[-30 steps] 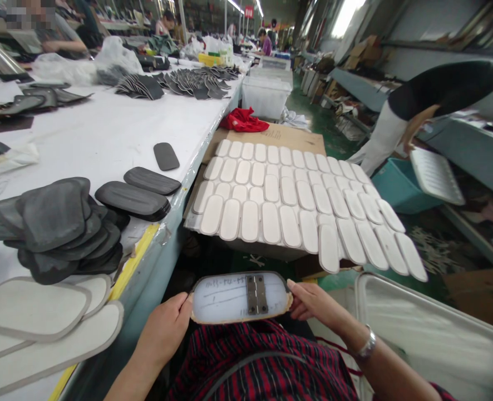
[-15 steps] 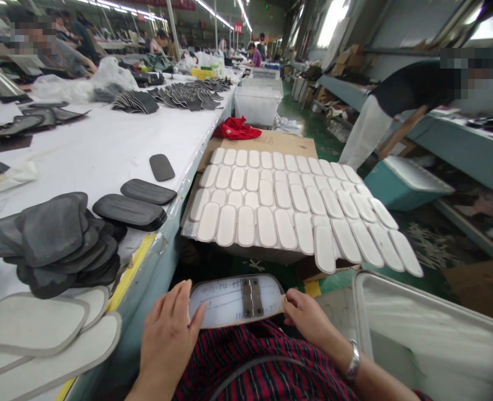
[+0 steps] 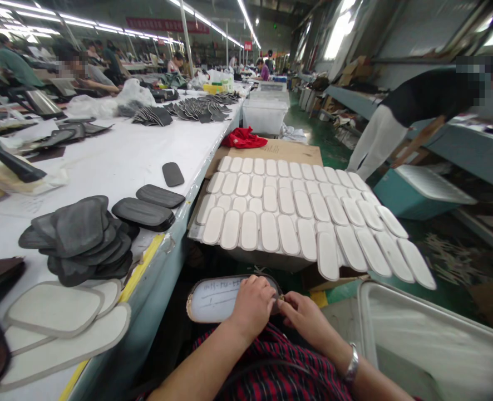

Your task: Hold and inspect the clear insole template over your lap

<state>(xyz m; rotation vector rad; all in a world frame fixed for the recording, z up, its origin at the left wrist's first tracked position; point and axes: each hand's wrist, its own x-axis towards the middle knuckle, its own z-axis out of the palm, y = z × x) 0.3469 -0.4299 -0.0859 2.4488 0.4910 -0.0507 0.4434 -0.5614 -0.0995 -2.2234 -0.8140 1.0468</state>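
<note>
A rounded translucent template (image 3: pixel 215 301) with handwriting on it lies across my lap, its rim dark on the right and tan at the left end. My left hand (image 3: pixel 252 306) is closed over its right half and covers the metal hinge there. At the right end my right hand (image 3: pixel 299 311) pinches the edge, fingers pressed together. Many white oval pieces with grey rims (image 3: pixel 269 229) lie in rows on a board ahead. On the table to the left are a pile of dark grey pieces (image 3: pixel 79 234) and several white ovals (image 3: pixel 57 309).
The white table (image 3: pixel 121 159) runs along the left, with yellow tape on its edge. A pale bin (image 3: pixel 434 328) stands at the lower right, a teal crate (image 3: pixel 417 192) beyond. A bending person (image 3: pixel 417 97) is at the right; others sit far left.
My left hand has moved right, from the template's left end onto its right half, over the hinge. My right hand stays at the right end. The view has shifted slightly.
</note>
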